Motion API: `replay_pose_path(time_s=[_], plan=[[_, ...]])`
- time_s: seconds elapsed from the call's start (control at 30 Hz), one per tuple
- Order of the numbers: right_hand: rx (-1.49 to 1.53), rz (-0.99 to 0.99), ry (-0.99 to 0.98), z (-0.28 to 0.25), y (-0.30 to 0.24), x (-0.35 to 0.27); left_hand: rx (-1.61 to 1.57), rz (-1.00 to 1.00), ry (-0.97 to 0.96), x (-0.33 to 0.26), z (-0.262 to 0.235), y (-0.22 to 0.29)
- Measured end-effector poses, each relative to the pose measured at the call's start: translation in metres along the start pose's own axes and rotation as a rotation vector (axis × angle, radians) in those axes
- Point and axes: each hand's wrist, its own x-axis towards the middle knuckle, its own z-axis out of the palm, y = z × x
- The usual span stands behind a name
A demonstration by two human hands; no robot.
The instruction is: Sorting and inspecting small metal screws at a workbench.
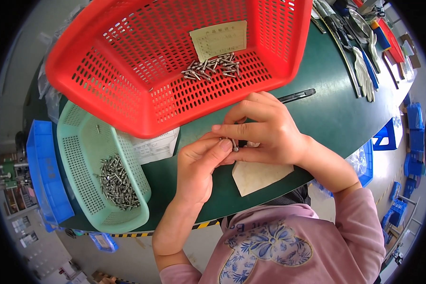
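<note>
My left hand [198, 163] and my right hand [272, 127] meet over the near edge of the green table. Between their fingertips is a small metal pin-like part [235, 146], mostly covered by the fingers. The left thumb and fingers pinch it from one side, the right thumb and fingers from the other. Beyond the hands, a tilted red basket [149, 106] holds a small heap of similar metal parts [213, 67] and a yellowish card [218, 39]. To the left, a pale green basket [144, 182] contains a larger pile of such parts [118, 185].
A pale sheet [260, 177] lies under my right wrist, and a printed paper [158, 146] is partly under the baskets. A black slim tool [297, 96] rests beyond my right hand. Gloves [363, 73] and tools lie at far right; a blue bin [47, 170] stands left.
</note>
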Motion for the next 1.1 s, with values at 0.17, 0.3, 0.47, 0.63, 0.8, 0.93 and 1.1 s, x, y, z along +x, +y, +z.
replay_pose_path(time_s=[0.17, 0.3, 0.47, 0.63, 0.8, 0.93, 1.1], plan=[[0.021, -0.022, 0.03, 0.001, 0.002, -0.001, 0.079, -0.042, -0.015, -0.002, 0.001, 0.001], [0.053, -0.041, 0.067, 0.001, 0.004, -0.001, -0.099, -0.116, -0.09, -0.003, -0.001, 0.006], [0.104, -0.052, 0.101, 0.001, 0.003, -0.001, -0.176, -0.134, -0.109, -0.005, 0.001, 0.01], [0.116, -0.003, 0.16, 0.004, 0.0, -0.002, 0.332, 0.363, -0.021, -0.006, -0.006, 0.001], [0.18, 0.008, 0.112, 0.0, 0.0, -0.001, 1.015, 0.956, 0.181, 0.0, 0.007, 0.006], [0.347, 0.018, 0.064, 0.005, -0.002, -0.004, 1.148, 1.177, 0.107, 0.004, 0.007, 0.004], [0.469, 0.083, 0.063, 0.011, -0.009, -0.005, 1.271, 1.251, 0.065, 0.002, 0.002, 0.008]])
